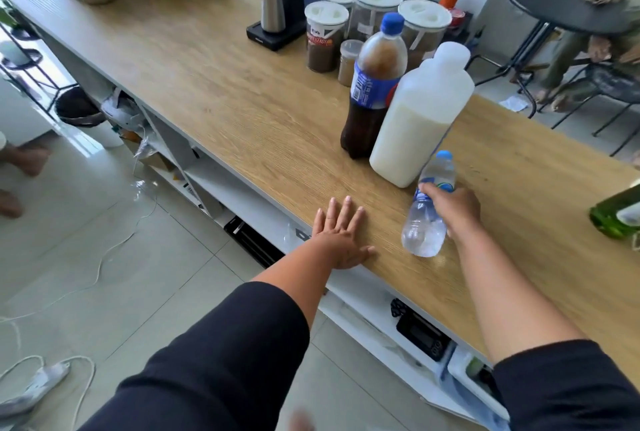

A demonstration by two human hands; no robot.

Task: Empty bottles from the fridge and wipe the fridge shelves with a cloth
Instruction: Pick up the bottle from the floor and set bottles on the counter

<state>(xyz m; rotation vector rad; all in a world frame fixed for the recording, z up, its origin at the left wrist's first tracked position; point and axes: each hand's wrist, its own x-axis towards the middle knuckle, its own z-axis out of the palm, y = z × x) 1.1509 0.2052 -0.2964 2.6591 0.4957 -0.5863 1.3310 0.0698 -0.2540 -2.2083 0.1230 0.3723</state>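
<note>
Right grip (450,209) curls round the waist of the small water bottle (424,223), tilted near the front of the worktop (242,101) beside the milk jug (415,126); left grip (341,235) lies flat, fingers spread, on the worktop edge. Light, thin-walled and probably fridge-damp, the bottle suits this mid-body hold

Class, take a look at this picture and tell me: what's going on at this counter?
A person stands at a wooden counter. Their right hand grips a small water bottle, tilted, beside a white jug and a cola bottle that stand upright. Their left hand rests flat on the counter's near edge, fingers straight, holding nothing.
</note>
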